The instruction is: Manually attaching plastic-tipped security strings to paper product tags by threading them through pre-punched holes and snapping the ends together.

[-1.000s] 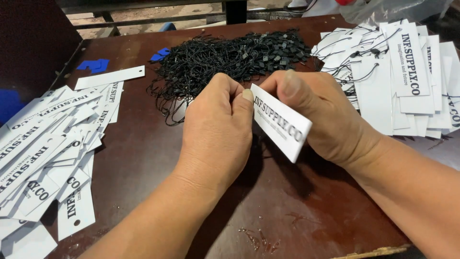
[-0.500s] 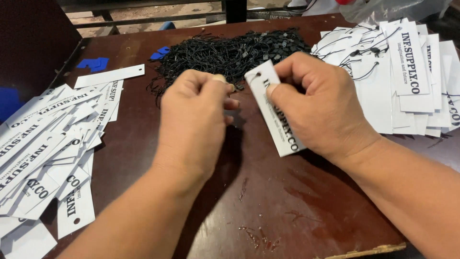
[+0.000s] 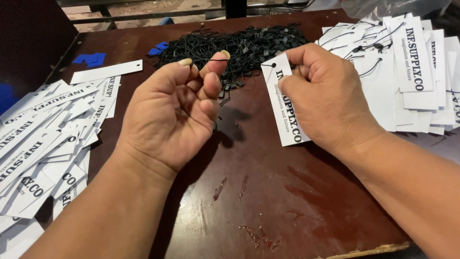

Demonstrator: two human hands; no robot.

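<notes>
The right hand (image 3: 330,96) pinches a white rectangular card tag (image 3: 286,108) with dark print, held upright and slightly tilted above the dark brown table (image 3: 287,201), thumb on its face and fingers curled behind; a small hole sits at its upper corner, where a thin black string (image 3: 218,60) meets it; the left hand (image 3: 175,112) nips the other end of that string between thumb and forefinger, the remaining fingers loosely folded, palm turned up; behind both hands, at the middle of the far side, lies a tangled heap of black strings (image 3: 239,48); to the right a fanned stack of white tags already strung (image 3: 407,72) overlaps toward the table's right edge; to the left a loose spread of white tags without strings (image 3: 43,144) runs off the left edge, one lying apart near the far corner; blue scraps (image 3: 91,58) rest just beyond them; the near middle of the tabletop, stained and scuffed, is bare up to its chipped front edge.
</notes>
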